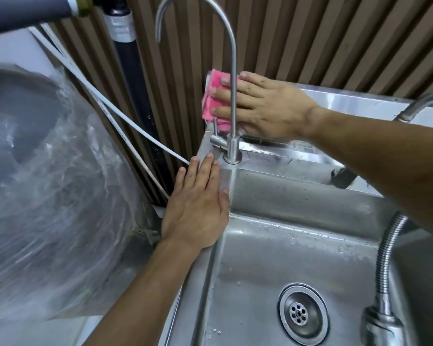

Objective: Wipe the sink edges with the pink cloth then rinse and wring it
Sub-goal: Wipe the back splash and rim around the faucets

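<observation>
The right hand (265, 106) lies flat with its fingers straight and slightly spread, pressing the pink cloth (214, 96) against the raised back left corner of the sink (268, 248). The cloth sits folded under the fingertips, its far edge sticking out past them toward the slatted wall (310, 38). The left hand (198, 208) rests palm down on the left rim of the sink, fingers straight and close together, holding nothing; its fingertips reach almost to the base of the thin gooseneck tap (231, 96).

That tap rises from the back left corner of the rim, and its stem crosses directly in front of the right hand and cloth, with its small lever just beside the cloth's lower edge. The back ledge runs free to the right as far as a second tap, whose ribbed flexible hose (385, 260) hangs into the basin on the right side. The basin is wet with droplets, and the drain (303, 313) sits at its bottom.

Left of the sink, a large object wrapped in clear plastic (48, 196) stands close to the rim. White tubes (115, 116) run diagonally behind it, beside a dark pipe (133, 78).
</observation>
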`<state>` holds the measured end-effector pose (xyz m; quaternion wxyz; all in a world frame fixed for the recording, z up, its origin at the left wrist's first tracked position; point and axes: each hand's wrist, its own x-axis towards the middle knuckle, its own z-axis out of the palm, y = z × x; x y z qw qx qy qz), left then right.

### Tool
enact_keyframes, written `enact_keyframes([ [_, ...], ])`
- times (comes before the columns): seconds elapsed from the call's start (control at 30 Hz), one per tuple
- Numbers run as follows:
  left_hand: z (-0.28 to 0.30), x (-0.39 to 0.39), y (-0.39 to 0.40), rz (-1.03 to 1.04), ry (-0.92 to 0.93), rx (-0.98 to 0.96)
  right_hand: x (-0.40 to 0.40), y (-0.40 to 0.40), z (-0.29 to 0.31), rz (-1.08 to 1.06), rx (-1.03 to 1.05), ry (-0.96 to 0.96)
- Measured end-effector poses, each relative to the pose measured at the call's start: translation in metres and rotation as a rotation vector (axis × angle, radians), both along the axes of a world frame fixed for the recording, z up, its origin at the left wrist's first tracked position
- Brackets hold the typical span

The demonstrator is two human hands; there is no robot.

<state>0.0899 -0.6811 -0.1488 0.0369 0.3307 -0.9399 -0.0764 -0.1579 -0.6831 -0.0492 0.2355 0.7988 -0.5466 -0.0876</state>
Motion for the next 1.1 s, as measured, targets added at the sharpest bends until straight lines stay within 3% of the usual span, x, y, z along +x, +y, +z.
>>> enact_keyframes([
  [0.17,0.000,0.001,-0.002,-0.002,0.000,-0.007,0.025,-0.019,-0.023,-0.153,-0.187,-0.114],
  [0.3,0.000,0.001,-0.004,-0.013,0.009,-0.008,0.003,0.032,-0.050,-0.341,-0.440,-0.206],
  [0.4,0.002,0.000,0.001,0.004,-0.005,-0.020,0.009,0.040,-0.058,-0.454,-0.509,-0.229],
  [0.67,0.000,-0.002,-0.001,0.017,-0.016,-0.026,0.010,-0.014,-0.039,-0.072,-0.285,0.139],
  [0.93,0.002,0.000,0.002,0.026,-0.012,-0.010,-0.017,0.038,-0.059,-0.120,-0.027,0.545],
  [1.0,0.002,-0.001,0.002,0.028,0.001,0.002,-0.006,0.020,-0.050,-0.107,-0.045,0.525],
  [1.1,0.002,-0.001,-0.001,0.024,0.007,0.016,0.004,0.020,-0.055,-0.191,-0.176,0.292],
])
